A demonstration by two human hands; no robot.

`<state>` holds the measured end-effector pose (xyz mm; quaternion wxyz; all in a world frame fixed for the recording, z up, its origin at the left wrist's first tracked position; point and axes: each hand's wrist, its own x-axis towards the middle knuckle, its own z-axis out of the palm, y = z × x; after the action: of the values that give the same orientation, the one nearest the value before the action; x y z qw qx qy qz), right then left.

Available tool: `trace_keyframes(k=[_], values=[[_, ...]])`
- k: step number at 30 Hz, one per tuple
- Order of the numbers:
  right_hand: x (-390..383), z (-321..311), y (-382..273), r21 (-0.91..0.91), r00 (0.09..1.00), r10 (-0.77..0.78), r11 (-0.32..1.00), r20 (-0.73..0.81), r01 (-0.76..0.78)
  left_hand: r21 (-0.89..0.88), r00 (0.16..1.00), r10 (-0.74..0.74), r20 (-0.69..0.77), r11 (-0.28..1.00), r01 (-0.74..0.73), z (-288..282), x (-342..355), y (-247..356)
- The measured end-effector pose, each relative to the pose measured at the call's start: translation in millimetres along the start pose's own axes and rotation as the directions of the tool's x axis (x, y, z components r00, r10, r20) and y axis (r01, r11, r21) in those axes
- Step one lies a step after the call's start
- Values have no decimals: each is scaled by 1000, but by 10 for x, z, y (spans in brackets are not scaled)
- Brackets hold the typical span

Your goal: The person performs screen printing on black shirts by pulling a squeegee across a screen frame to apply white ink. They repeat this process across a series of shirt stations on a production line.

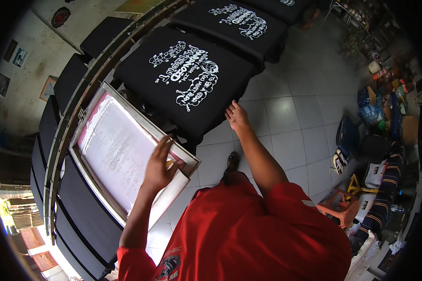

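Note:
My left hand [159, 167] is closed over the near edge of a screen printing frame [84, 175], thumb and fingers gripping its wooden side. The frame is tilted, and its pale mesh [115, 150] carries a faint lettered design with pink-purple edges. My right hand [237, 116] is beside the near right edge of a black T-shirt [140, 70] stretched flat on a board. Its fingers are stretched out and hold nothing I can see; whether they touch the cloth I cannot tell. White lettering and cloud-like drawings are printed on the shirt.
More printed black shirts [267, 49] lie beyond, in a row. A curved-looking metal rail [56, 154] runs along the left, with several plain black boards [82, 206] past it. Right of the tiled floor [286, 112] stand an orange stool [337, 204], shoes [338, 161] and piled goods.

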<state>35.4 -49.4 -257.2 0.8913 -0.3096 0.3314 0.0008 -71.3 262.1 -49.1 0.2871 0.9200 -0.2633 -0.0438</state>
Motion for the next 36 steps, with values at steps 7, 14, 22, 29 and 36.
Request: trace_keyframes(k=[7, 14, 22, 29, 36], values=[[-146, 28, -177, -50, 994, -80, 996, -76, 77, 106, 919, 286, 271, 940, -323, 887, 1075, -7], [-130, -19, -184, -46, 989, -119, 992, -87, 115, 221, 850, 458, 261, 829, -514, 1117, 1859, 9], [-52, -131, -179, -96, 987, -159, 983, -15, 157, 264, 808, 489, 329, 774, -576, 1528, 2584, -177], [-118, -60, -162, -59, 980, -190, 981, -64, 187, 216, 800, 480, 360, 791, -572, 1550, 2647, -242], [-118, -47, -176, -76, 982, -182, 981, -55, 177, 205, 812, 470, 346, 807, -554, 1588, 2640, -282]])
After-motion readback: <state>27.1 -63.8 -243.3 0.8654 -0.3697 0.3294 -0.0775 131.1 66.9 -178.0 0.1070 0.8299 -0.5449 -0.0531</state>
